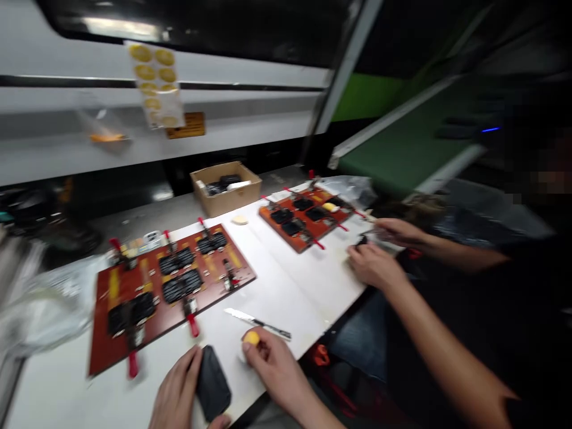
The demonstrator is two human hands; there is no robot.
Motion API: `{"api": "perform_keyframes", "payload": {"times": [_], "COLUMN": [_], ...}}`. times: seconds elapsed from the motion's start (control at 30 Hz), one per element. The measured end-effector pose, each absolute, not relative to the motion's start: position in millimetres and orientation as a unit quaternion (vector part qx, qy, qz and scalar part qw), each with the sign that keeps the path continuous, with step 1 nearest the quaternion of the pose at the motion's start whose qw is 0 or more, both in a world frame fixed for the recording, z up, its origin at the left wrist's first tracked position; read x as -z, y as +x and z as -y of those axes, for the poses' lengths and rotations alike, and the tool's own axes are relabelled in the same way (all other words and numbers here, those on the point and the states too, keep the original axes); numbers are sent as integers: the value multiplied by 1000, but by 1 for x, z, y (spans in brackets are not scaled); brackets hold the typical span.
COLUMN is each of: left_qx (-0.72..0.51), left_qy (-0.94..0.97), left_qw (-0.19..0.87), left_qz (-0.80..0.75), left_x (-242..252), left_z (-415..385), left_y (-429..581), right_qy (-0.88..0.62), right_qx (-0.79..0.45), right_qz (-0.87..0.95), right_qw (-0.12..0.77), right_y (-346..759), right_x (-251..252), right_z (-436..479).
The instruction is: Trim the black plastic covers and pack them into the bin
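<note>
At the front edge of the white table, my left hand (179, 381) is closed around a dark, flat, rectangular block (213, 382), thumb low on its near side. My right hand (279, 369), fingers bent, pinches a small round yellow piece (251, 338) to the right of the block. Just beyond that hand lies a knife (258, 324) with a pale blade and dark handle. A red-brown fixture board (167, 319) stands ahead on the left. Red-handled clamps (193, 325) line its edges, and several black ribbed parts (182, 286) rest on it.
A co-worker's hands (375, 265) work at the right, near a second red-brown board (295, 241). Behind stand a cardboard box (232, 199) and a green conveyor (393, 155). A pale piece (239, 220) lies between the boards. Clear plastic bags (53, 304) lie at left.
</note>
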State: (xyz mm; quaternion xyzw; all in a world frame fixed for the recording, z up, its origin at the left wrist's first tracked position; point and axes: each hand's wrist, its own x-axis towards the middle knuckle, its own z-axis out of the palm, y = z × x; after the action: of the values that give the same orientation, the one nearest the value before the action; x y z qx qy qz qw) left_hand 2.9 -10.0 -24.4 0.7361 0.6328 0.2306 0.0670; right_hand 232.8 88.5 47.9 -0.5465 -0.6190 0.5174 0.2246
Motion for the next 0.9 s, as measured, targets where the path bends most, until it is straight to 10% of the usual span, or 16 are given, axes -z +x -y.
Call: {"api": "perform_keyframes", "payload": {"times": [0.47,0.9], "left_qx": [-256,-250], "left_qy": [668,656], "left_qw": [205,210], "left_qz": [-668,-681], "left_x": [-23,-18], "left_z": [8,8], "left_y": [15,18], "right_qy": [-356,-397], "right_qx": [-287,-292], "right_qz": [889,865], "right_qw": [35,93], "right_y": [190,182], "right_x": [-48,-47], "right_z": [-91,-113]}}
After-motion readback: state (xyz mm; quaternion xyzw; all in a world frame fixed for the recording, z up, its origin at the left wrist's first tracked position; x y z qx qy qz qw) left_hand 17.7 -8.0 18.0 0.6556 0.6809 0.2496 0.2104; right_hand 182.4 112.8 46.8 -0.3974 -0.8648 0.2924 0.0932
